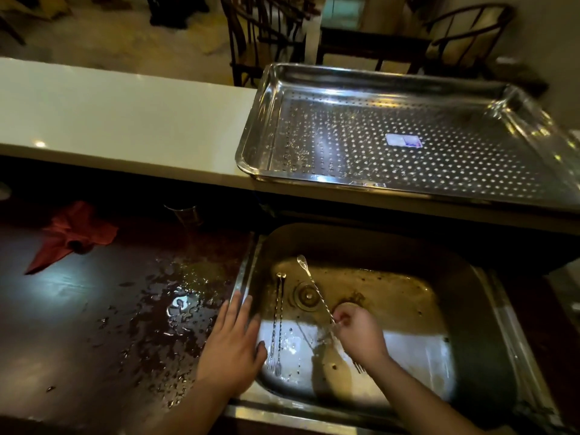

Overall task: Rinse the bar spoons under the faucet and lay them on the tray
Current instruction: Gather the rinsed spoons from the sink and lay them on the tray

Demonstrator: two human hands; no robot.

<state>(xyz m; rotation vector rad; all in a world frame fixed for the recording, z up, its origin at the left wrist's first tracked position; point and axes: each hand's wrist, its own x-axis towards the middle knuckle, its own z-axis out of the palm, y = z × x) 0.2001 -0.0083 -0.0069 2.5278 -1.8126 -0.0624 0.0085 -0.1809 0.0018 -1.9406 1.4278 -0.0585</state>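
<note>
Right hand grasping one bar spoon low on its twisted stem, fingers curled round it. Bowl aimed at eleven o'clock, forked tail poking out under the wrist toward five. Left hand flat and relaxed on the sink rim at nine o'clock, holding nothing.

Looks like mid-rinse, with what seems a blurred thread of water right at the fingers. To do it well: roll the stem between the fingertips to flush the spiral all round, then draw the bowl back under the stream, at present well clear of it. Keep a firm pinch on that slick wet steel, and mind the drain just below.

Two more bar spoons lying side by side on the sink floor, at nine o'clock from the drain, forks toward six. Slim, shiny steel, long spiral shafts, small bowls.

Perforated steel tray waiting at one o'clock, up on the white counter, no spoons on it yet.
</note>
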